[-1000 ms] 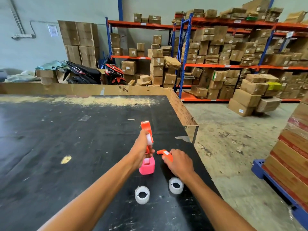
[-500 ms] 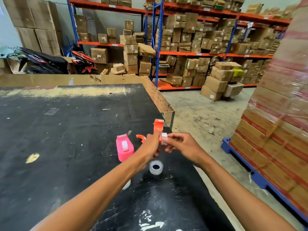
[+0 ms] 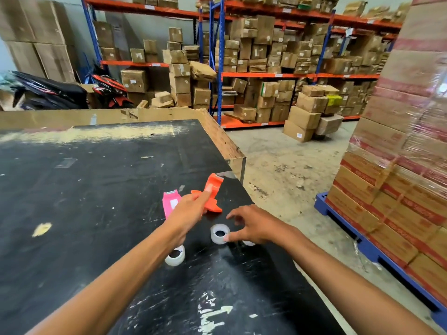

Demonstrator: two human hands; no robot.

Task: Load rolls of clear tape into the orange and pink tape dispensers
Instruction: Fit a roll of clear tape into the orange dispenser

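The orange tape dispenser lies tilted on the black table near its right edge. My left hand grips it, index finger stretched along its top. The pink dispenser lies just left of that hand. A clear tape roll sits in front of the orange dispenser. My right hand hovers over it with fingers spread and the thumb at the roll's near rim. A second roll sits under my left wrist. A sliver of a third roll shows beneath my right hand.
The table's right edge and corner are close to the dispensers, with concrete floor beyond. A wrapped pallet of boxes stands on a blue pallet at the right. Shelving full of cartons and parked scooters fill the background.
The orange dispenser went from held upright to lying on the table under my left hand. My right hand left it and dropped toward the tape roll. The view shifted right.
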